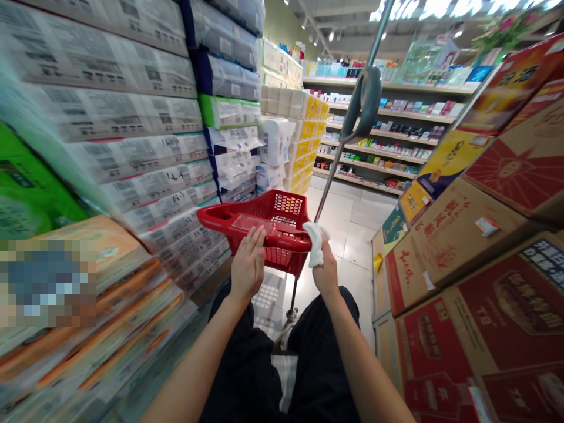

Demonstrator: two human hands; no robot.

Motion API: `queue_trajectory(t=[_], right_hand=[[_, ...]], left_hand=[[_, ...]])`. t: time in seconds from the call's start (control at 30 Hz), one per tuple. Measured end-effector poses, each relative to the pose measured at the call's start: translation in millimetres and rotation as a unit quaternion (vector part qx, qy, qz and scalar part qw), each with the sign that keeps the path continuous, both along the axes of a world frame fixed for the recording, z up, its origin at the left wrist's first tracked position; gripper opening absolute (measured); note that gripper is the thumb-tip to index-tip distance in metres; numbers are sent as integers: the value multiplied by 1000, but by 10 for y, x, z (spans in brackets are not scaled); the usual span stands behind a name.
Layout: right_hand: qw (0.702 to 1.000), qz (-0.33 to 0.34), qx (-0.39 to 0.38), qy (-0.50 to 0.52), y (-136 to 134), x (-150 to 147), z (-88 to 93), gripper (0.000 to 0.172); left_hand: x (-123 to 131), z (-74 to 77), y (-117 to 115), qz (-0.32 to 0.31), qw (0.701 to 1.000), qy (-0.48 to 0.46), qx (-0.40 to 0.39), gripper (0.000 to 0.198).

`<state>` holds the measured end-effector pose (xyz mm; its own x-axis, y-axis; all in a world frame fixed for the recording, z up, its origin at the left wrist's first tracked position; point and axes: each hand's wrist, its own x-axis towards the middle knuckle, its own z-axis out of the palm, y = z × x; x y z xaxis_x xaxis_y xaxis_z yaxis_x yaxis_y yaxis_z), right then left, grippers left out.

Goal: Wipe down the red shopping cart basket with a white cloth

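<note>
A red plastic shopping cart (282,212) stands in the aisle right in front of me. My left hand (247,264) rests on its red handle bar, fingers stretched forward and lying flat. My right hand (324,267) is closed around a white cloth (315,242) at the right end of the handle. A thin metal pole with a grey grip (365,101) rises from near my right hand toward the ceiling. My dark trousers show below.
Stacked tissue and paper packs (145,141) wall the left side. Red and brown cardboard boxes (476,247) are piled on the right. A tiled floor (352,229) leads ahead to shelves of goods (388,147).
</note>
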<state>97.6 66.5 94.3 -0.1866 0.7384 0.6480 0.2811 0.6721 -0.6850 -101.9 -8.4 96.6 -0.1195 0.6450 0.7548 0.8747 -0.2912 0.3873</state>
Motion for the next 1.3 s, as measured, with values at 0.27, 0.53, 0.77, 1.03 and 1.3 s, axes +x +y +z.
queue_trajectory(t=[0.27,0.53,0.77,1.03,1.3], right_hand=[[959,-142,62,-238,-510,-524,-10,87],[941,-58,81,-324,-396,-717,319,69],[952,-6,118,-282,-273,-156,155,71],[992,75,20,-95,294,136,297,50],[985,-95,33,-140,-268,-231,65,80]], left_hand=[[18,13,-16,0,1000,-12,-5,50],[-2,24,21,0,1000,0,-21,50],[-81,27,13,-3,1000,18,-23,50],[-38,13,46,-6,1000,7,-10,50],[-63,43,13,-7,1000,8,-24,50]])
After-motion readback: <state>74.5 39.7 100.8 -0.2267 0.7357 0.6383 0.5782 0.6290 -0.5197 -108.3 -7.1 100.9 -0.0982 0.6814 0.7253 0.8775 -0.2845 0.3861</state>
